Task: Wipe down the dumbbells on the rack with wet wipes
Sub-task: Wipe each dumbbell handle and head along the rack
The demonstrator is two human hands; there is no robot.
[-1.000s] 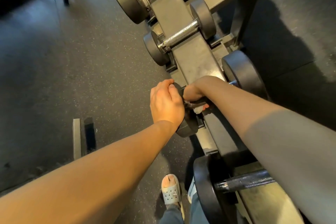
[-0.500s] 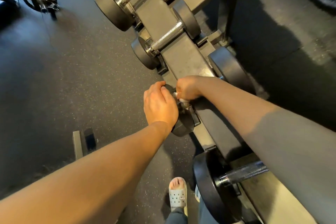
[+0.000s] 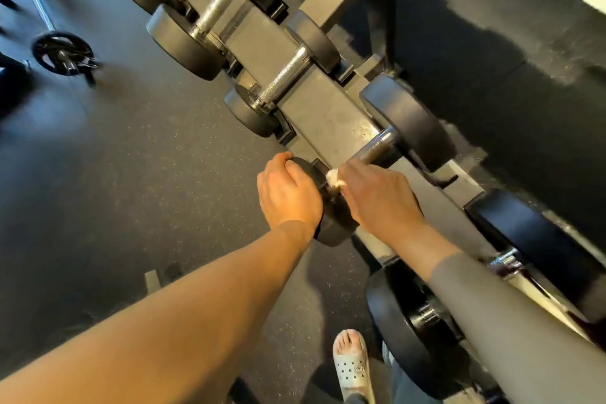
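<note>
A dumbbell with black heads and a chrome handle (image 3: 377,147) lies across the grey rack (image 3: 328,118). My left hand (image 3: 288,193) is cupped over its near head (image 3: 331,229), gripping it. My right hand (image 3: 377,197) is closed around a white wet wipe (image 3: 334,178), pressed at the near end of the handle beside that head. The far head (image 3: 410,121) and the upper part of the handle are uncovered.
More dumbbells (image 3: 285,75) fill the rack above, and a larger one (image 3: 413,338) sits below by my right forearm. A barbell with plates (image 3: 62,54) lies on the dark rubber floor at upper left. My sandalled foot (image 3: 352,367) stands near the rack's base.
My right hand has slid down the handle toward the near head, baring the chrome bar, and the wipe now shows. My left hand stays on the head.
</note>
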